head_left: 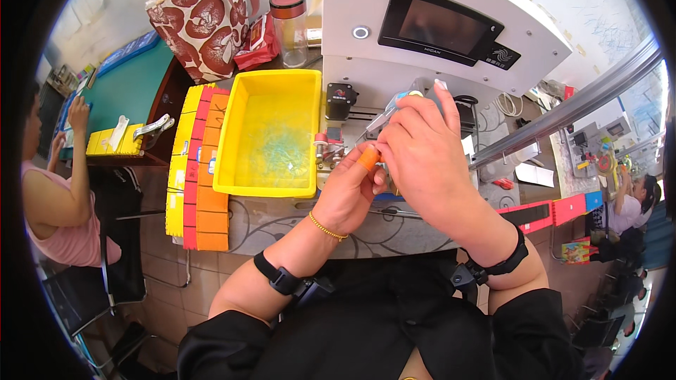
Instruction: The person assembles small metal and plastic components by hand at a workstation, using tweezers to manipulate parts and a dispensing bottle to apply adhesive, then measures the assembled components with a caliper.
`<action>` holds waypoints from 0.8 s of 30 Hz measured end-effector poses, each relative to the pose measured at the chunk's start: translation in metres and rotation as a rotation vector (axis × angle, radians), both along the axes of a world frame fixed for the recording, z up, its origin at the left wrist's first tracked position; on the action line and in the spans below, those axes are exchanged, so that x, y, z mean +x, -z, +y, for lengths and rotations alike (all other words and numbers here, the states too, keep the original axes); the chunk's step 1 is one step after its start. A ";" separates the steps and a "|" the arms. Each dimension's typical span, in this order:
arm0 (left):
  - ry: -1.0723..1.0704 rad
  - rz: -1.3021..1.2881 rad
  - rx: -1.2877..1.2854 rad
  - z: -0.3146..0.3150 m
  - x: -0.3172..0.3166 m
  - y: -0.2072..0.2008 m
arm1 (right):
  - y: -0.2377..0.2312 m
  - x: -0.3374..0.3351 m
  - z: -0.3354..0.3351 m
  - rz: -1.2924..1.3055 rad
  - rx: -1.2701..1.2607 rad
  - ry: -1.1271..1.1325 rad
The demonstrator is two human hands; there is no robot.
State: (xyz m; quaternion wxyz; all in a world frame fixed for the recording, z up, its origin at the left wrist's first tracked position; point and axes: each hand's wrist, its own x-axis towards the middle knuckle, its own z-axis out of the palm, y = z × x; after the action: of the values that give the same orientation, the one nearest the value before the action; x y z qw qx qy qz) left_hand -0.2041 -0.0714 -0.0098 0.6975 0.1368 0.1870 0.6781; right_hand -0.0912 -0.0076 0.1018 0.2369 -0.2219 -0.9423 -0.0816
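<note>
- Slim metallic tool with a pale blue part (384,117): at the curled fingers of the right hand (426,158), partly hidden behind them; narrow end just beyond the fingertips of the left hand (348,193).
- Right hand: fingers bent, fingertips meeting those of the left; cannot tell whether clamped on the tool.
- Left hand: digits drawn together, orange cover (368,157) on one; contents of the pinch hidden, cannot tell.
- Long axis of the tool: slanting from upper right to lower left; narrow end pointing toward the left hand.
- Surface (260,229): covered in grey patterned cloth; supporting a yellow tray (274,191) left of the hands, with yellow, red and orange strips (213,204) alongside.
- Beyond the hands: white machine (352,0) with a dark screen (440,24).
- Room: tiled floor (190,295); at left, a seated person in pink (60,218) near a green tabletop (134,84).
</note>
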 end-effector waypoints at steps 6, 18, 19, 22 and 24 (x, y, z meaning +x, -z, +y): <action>0.117 0.176 -0.121 -0.035 -0.025 -0.031 | 0.006 0.006 -0.014 0.109 -0.017 -0.111; -0.056 0.357 -0.404 -0.054 -0.046 -0.051 | 0.007 0.065 -0.027 0.345 -0.016 -0.269; -0.059 0.361 -0.407 -0.053 -0.047 -0.051 | 0.019 0.080 -0.024 0.393 -0.074 -0.332; -0.068 0.418 -0.434 -0.048 -0.049 -0.051 | 0.057 0.107 -0.022 0.447 -0.198 -0.385; -0.144 0.587 -0.383 -0.047 -0.055 -0.042 | 0.082 0.120 -0.023 0.410 -0.274 -0.348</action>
State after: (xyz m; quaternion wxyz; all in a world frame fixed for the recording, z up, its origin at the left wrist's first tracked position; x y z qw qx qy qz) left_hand -0.2595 -0.1188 0.0323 0.5774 0.1791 0.5125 0.6098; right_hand 0.0288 -0.0304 0.0196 0.4003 -0.0988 -0.9010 0.1348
